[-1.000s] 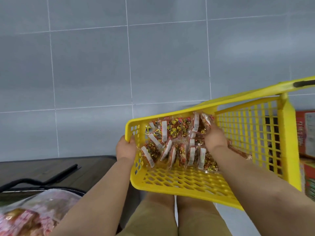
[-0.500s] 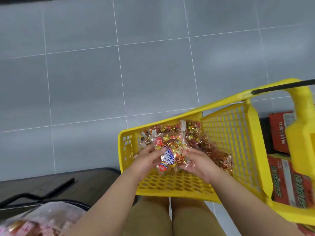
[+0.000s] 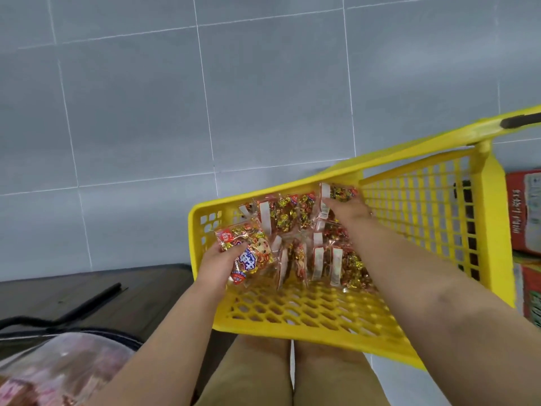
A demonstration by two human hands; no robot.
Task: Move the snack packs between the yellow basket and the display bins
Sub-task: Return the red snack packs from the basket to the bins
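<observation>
**Sorting packs inside the yellow basket**

Head view: the left hand (image 3: 218, 265) grips one snack pack (image 3: 248, 253) at the near-left corner of the yellow basket (image 3: 292, 329), its long side slanting from the rim down toward the wrist. The right hand (image 3: 348, 210) reaches further in, to the far row of packs (image 3: 292, 218) standing on edge, fingers laid on them (gripping or only touching, I cannot tell). The left hand looks readier to lift out. The display bins are not plainly in view.
</observation>
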